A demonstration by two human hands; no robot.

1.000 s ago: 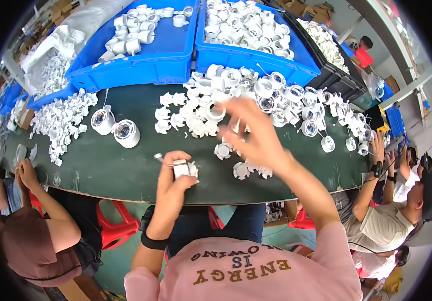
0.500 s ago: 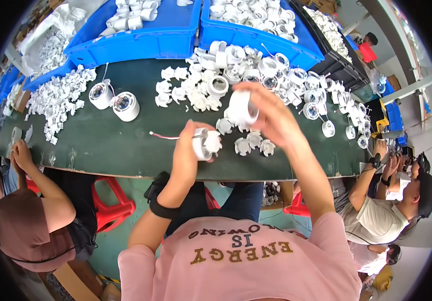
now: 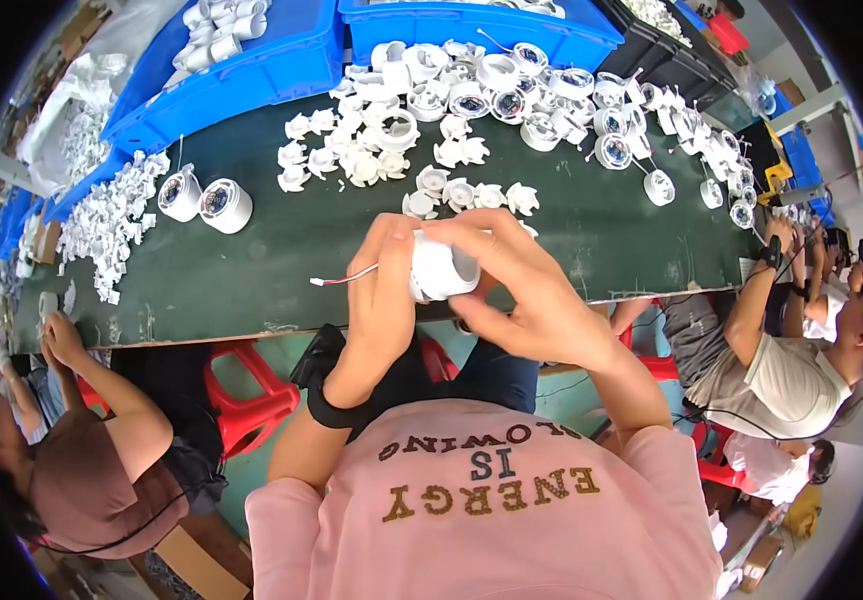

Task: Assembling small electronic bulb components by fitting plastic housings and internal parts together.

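Close to the table's near edge, both my hands are closed around white plastic parts pressed end to end. My left hand [image 3: 381,300] grips a white wired lamp part, mostly hidden by the fingers; its thin red-and-white wire [image 3: 346,277] sticks out leftward with a small plug. On the other side, my right hand [image 3: 541,300] has fingers and thumb around a white cylindrical sleeve [image 3: 441,272], its open end facing right. Just beyond lie several white claw-edged plastic pieces [image 3: 459,194]. Two round white lamps with clear lenses, one of them [image 3: 225,205] lying tilted, are at the left.
Blue bins [image 3: 241,100] of white parts line the far side of the dark green table [image 3: 281,265]. Loose white lamp parts [image 3: 541,125] spread across its back and right. Small white clips [image 3: 111,225] lie left. Co-workers sit on both sides; a red stool [image 3: 251,400] stands left.
My right hand has brought the white sleeve down and left onto the wired part in my left hand. Both hands are now together near the table edge. The view has shifted too.
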